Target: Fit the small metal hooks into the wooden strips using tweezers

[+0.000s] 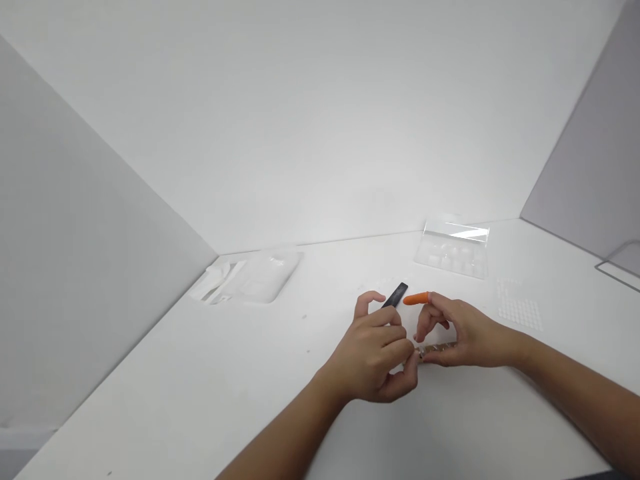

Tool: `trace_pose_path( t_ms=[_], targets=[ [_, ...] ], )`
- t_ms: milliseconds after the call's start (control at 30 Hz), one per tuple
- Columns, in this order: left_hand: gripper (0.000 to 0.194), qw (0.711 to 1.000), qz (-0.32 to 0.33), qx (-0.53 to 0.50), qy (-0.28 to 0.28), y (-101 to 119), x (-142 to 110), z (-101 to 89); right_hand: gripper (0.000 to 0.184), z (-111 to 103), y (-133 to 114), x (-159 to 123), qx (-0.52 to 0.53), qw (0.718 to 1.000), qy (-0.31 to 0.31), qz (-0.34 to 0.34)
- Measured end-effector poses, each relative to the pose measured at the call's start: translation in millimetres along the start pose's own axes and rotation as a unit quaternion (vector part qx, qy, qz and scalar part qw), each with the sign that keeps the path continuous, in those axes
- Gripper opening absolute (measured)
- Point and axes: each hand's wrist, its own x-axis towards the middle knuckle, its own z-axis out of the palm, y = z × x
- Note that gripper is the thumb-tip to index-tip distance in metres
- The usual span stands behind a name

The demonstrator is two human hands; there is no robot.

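A narrow brown strip (439, 347) with small shiny pieces along it lies between my hands, partly covered by fingers. At its left end, the thumb and forefinger of my left hand (377, 353) are pinched together; the exact spot they grip is hidden. My right hand (465, 330) has its thumb along the strip and holds it from the right. An orange finger cot (416, 299) covers the right index finger, which is lifted and points left. Just beyond my left hand lies a flat black bar (397, 294), its near end hidden behind the fingers.
Toward the back right stands a clear plastic case (451, 250) with several pale pieces in it. A sheet of small white dots (520, 307) lies right of it. Clear plastic packaging (257, 277) rests at the back left. Walls enclose the white table (200, 387).
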Motion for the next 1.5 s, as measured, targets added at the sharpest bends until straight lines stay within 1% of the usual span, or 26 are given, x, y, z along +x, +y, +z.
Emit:
trace_pose_path(
  t_ms=[167, 267, 400, 633, 733, 900, 1033, 1267, 1400, 1500],
  targets=[
    [0.027, 1.0, -0.001, -0.026, -0.016, -1.1, -0.3, 0.3, 0.071, 0.2, -1.8, 0.5, 0.008, 1.0, -0.006, 0.012],
    [0.028, 0.999, -0.003, -0.03, -0.021, -2.7, -1.2, 0.5, 0.064, 0.2, -3.3, 0.6, -0.002, 1.0, -0.004, 0.014],
    [0.026, 0.998, -0.015, -0.033, -0.043, -4.8, -2.8, -0.1, 0.056, 0.0, -6.7, 0.1, 0.002, 1.0, -0.004, 0.018],
    [0.026, 0.997, -0.031, -0.047, -0.052, -5.2, -3.3, -1.2, 0.054, 0.9, -8.2, 0.2, 0.007, 0.999, -0.011, 0.03],
    [0.023, 0.996, -0.033, -0.049, -0.063, -4.8, -3.4, -1.3, 0.054, 2.0, -7.7, 1.2, 0.018, 0.999, -0.009, 0.028],
    [0.011, 0.995, -0.028, -0.055, -0.079, -2.9, -2.1, -0.8, 0.048, 2.2, -7.5, 2.3, 0.031, 0.999, -0.016, 0.02],
    [0.009, 0.994, -0.025, -0.046, -0.092, -2.4, -1.7, -0.6, 0.045, 2.2, -5.8, 2.5, 0.043, 0.999, -0.022, 0.013],
    [0.006, 0.986, -0.068, -0.073, -0.135, -4.4, -3.6, 0.0, 0.045, 2.4, -3.3, 3.3, 0.036, 0.999, -0.013, 0.012],
    [0.006, 0.979, -0.108, -0.107, -0.136, -5.3, -5.1, 0.4, 0.043, 2.0, -2.2, 3.5, 0.044, 0.999, -0.02, 0.016],
    [0.005, 0.976, -0.124, -0.125, -0.131, -5.8, -6.2, 1.3, 0.042, 2.3, -1.5, 2.8, 0.042, 0.999, -0.025, 0.018]
  ],
)
